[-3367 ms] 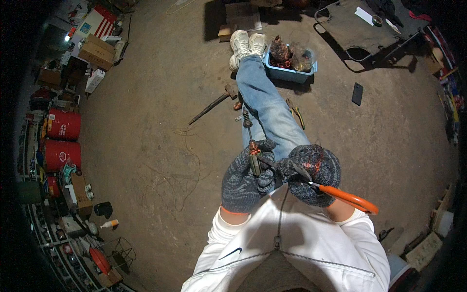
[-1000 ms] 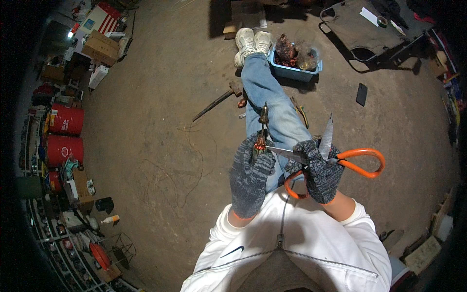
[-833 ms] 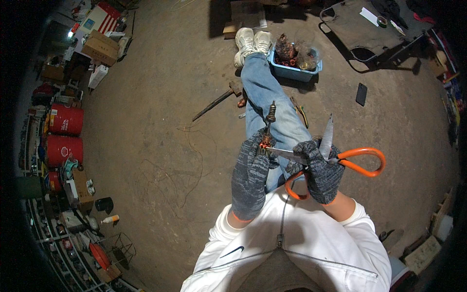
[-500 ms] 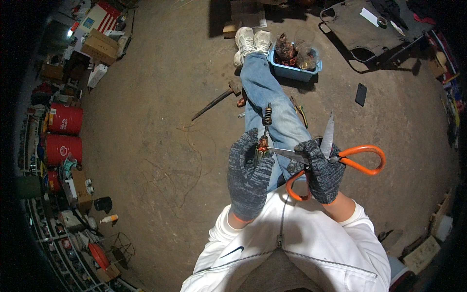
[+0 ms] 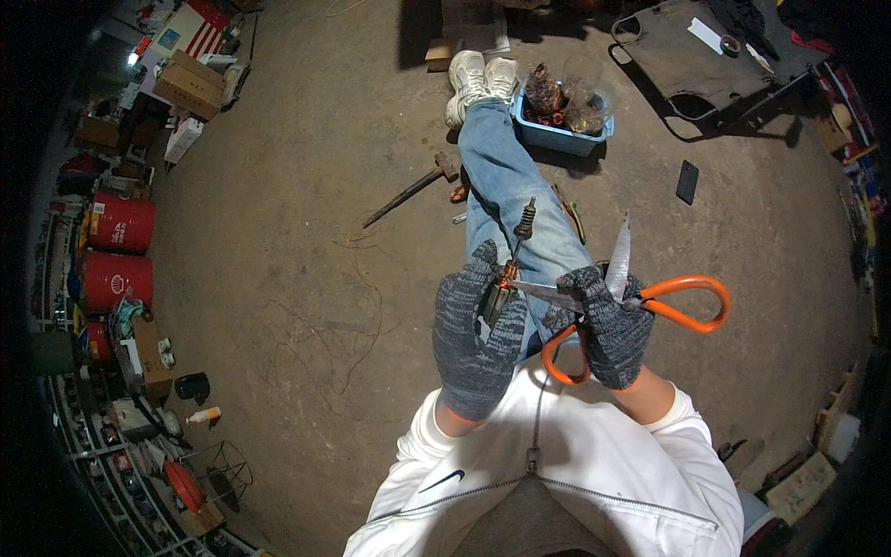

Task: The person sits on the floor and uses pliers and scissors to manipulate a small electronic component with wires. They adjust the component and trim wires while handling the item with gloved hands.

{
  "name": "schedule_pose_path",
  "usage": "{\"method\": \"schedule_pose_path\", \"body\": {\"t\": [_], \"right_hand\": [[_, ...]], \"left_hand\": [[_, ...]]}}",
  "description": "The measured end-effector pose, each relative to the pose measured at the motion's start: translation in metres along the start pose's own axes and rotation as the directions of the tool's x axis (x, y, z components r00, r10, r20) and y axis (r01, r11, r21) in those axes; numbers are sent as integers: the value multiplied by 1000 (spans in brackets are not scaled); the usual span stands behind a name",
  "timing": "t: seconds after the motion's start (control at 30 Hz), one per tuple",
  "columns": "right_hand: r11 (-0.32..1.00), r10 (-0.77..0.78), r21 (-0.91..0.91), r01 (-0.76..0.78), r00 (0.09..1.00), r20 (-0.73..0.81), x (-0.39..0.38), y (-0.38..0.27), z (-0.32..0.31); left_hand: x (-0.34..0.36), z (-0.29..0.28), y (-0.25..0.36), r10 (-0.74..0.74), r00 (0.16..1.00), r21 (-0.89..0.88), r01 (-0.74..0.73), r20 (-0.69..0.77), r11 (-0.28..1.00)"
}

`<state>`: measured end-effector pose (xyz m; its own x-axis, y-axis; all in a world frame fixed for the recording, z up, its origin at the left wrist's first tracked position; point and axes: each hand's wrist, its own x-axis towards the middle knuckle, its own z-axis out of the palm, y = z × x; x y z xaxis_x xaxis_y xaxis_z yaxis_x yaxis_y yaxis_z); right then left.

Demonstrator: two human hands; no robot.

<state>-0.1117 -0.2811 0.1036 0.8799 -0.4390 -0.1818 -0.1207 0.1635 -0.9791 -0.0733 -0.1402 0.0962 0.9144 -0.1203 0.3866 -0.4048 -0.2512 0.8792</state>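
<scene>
My left hand point(image 5: 476, 343), in a grey knitted glove, is closed around a small motor armature point(image 5: 500, 295). Its shaft sticks up and away from me, with a spiral-ridged end, and copper windings show above the glove. My right hand point(image 5: 614, 330), gloved likewise, grips a large pair of scissors point(image 5: 685, 304) with orange handles. The hand is wrapped round the middle of the scissors, by the pivot and blades, rather than through the handle loops. The blades are spread apart. One points up; the other reaches left, its tip at the armature's copper windings.
A hammer point(image 5: 408, 192) and thin loose wire point(image 5: 357, 306) lie on the floor to the left. Pliers point(image 5: 570, 212) lie beside my legs. Beyond are a blue bin point(image 5: 564, 141) with copper scrap, a phone point(image 5: 687, 182) and a dark low stand point(image 5: 691, 65). Red drums point(image 5: 121, 281) line the left.
The armature has tilted, its shaft end swinging to the right. My right hand and the scissors have shifted slightly left, with the blade tip still at the windings.
</scene>
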Motion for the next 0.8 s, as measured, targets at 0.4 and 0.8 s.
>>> {"method": "schedule_pose_path", "body": {"t": [0.4, 0.8], "right_hand": [[981, -93, -173, 86, 995, -32, -4, 18, 3], [468, 213, 708, -528, 845, 490, 8, 44, 3]], "left_hand": [[-1, 1, 0, -3, 1000, -122, 4, 11, 993], [8, -6, 13, -255, 942, -124, 286, 216, 950]]}}
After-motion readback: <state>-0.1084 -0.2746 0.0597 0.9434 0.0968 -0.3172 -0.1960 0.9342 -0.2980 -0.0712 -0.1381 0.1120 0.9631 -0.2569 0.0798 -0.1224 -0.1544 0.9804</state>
